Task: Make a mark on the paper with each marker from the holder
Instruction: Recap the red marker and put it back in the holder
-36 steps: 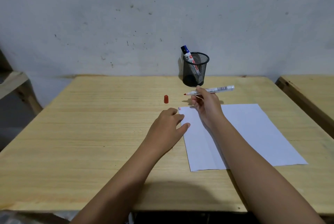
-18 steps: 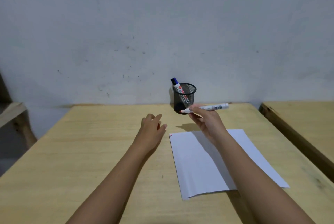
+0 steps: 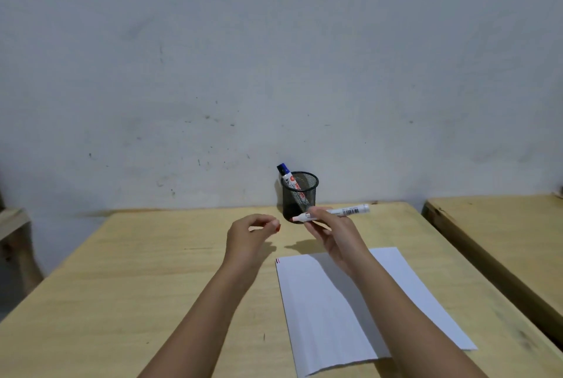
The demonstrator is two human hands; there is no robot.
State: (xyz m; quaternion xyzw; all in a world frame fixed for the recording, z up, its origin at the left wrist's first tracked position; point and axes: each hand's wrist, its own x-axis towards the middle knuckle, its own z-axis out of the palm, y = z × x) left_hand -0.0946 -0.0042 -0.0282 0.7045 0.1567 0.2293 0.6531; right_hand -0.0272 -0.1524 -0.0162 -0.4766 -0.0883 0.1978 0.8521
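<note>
A white sheet of paper (image 3: pixel 350 301) lies on the wooden table (image 3: pixel 152 271), with a small red mark (image 3: pixel 277 261) at its far left corner. My right hand (image 3: pixel 333 234) holds an uncapped white marker (image 3: pixel 344 211) level above the table, tip pointing left. My left hand (image 3: pixel 248 236) is just left of that tip, its fingertips pinching a small red cap (image 3: pixel 277 227). Behind both hands stands a black mesh holder (image 3: pixel 300 194) against the wall, with one blue-capped marker (image 3: pixel 285 171) leaning in it.
A second wooden table (image 3: pixel 502 225) stands to the right across a narrow gap. A grey wall (image 3: pixel 274 72) rises directly behind the holder. Part of a wooden frame (image 3: pixel 12 225) shows at the far left.
My left hand left the paper's edge, went to the red cap on the table and lifted it toward the marker tip. The view has tilted upward.
</note>
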